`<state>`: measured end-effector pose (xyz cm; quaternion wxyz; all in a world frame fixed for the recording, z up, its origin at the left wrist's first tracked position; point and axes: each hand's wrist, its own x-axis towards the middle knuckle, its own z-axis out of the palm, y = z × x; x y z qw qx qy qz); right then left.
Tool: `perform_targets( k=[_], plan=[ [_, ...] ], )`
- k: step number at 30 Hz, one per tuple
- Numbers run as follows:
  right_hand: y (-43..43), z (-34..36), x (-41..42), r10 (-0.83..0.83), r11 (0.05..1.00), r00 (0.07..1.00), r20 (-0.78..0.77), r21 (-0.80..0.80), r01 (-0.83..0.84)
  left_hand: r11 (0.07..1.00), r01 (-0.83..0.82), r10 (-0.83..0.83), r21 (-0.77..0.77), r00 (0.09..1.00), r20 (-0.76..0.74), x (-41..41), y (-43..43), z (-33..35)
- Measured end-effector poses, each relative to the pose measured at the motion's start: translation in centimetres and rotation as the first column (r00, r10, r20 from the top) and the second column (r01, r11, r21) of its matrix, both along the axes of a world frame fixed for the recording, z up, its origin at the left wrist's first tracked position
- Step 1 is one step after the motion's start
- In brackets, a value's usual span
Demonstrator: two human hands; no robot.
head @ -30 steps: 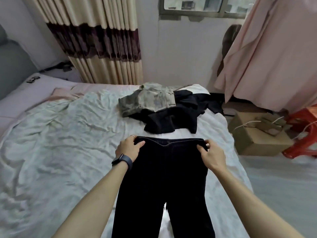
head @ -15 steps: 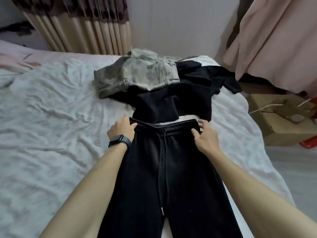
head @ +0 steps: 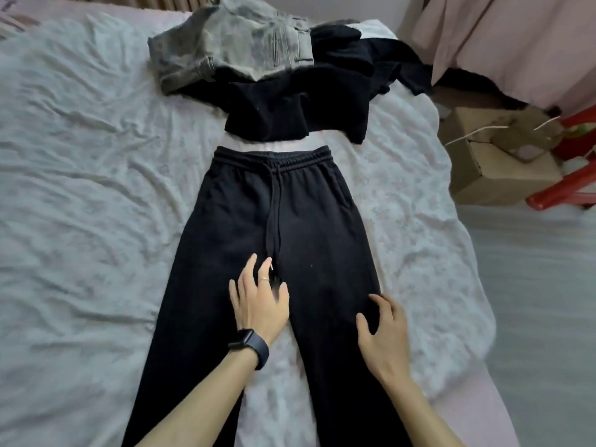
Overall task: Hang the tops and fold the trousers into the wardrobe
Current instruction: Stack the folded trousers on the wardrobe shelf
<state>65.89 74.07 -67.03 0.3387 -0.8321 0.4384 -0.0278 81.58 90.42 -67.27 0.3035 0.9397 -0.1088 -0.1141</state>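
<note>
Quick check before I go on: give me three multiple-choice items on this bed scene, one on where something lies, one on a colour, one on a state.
1. Where does the grey garment lie?
A. on the black clothes beyond the waistband
B. on the cardboard box
C. under the trousers

2. What colour is the stool beside the box?
A. blue
B. red
C. white

3. How do the black trousers lie?
A. folded in half
B. spread flat, legs apart
C. rolled up

Answers: 1 A, it rests on the dark pile. 2 B, its legs are red. 3 B, both hands, left hand and right hand, lie open on unfolded cloth.
</note>
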Motion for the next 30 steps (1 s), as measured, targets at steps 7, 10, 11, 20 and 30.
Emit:
perform_targets(
  k=[7, 10, 11, 20, 30],
  plan=[
    [4.5, 1.0, -13.8, -0.186, 0.95, 0.981, -0.058, 0.242, 0.195, 0.983, -0.168, 0.13, -0.074, 0.924, -0.359, -20.4, 3.3, 0.5],
    [5.2, 0.3, -17.4, -0.186, 0.944, 0.975, -0.12, 0.254, 0.212, 0.957, -0.288, 0.233, -0.025, 0.821, -0.522, -25.1, 4.1, -0.3],
    [5.4, 0.1, -19.1, -0.198, 0.925, 0.97, -0.144, 0.301, 0.233, 0.953, -0.304, 0.242, -0.013, 0.784, -0.571, -26.9, 4.4, -0.6],
    [6.6, -2.0, -27.1, -0.105, 0.759, 0.966, -0.235, 0.609, 0.23, 1.0, -0.023, 0.027, 0.017, 0.517, -0.856, -33.9, 8.5, -2.1],
    [7.9, 0.6, -34.7, -0.028, 0.74, 0.984, -0.177, 0.658, 0.14, 0.998, -0.056, 0.002, -0.035, 0.553, -0.833, -38.5, 12.3, 0.1]
  ],
)
